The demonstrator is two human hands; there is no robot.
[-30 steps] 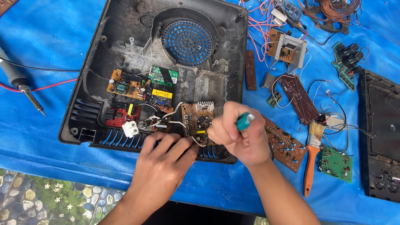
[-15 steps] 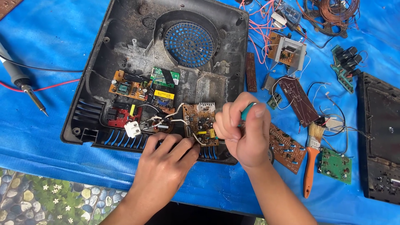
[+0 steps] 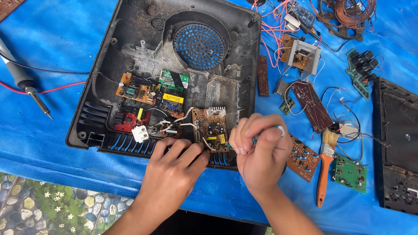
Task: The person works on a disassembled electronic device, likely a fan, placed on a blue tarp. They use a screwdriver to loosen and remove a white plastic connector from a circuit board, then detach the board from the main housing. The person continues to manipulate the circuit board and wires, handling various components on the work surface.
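So the person is bent over this gutted black appliance shell point(image 3: 130, 52) lying open on a blue tarp point(image 3: 52, 52), and both hands are down at its near edge. The right hand point(image 3: 261, 156) is curled tight around a teal-handled screwdriver point(image 3: 278, 129), only the handle end poking out above the fingers, the tip aimed at the small brown circuit board point(image 3: 211, 129) with the silver heatsink. The left hand point(image 3: 174, 172) holds nothing, its fingers spread and pressing on the shell's rim just beside that board and the white wires point(image 3: 174, 126) running off it. What worries me: the tip is hidden behind the fingers, so I can't tell whether it's seated in a screw, and a slip would gouge the board or jab the left fingers sitting right next to it. Those wires look easy to snag too. There's plenty of loose stuff around the right elbow as well, like the orange-handled brush point(image 3: 324, 167) and a green board point(image 3: 349, 173), so a careless sweep of the arm could knock them about.
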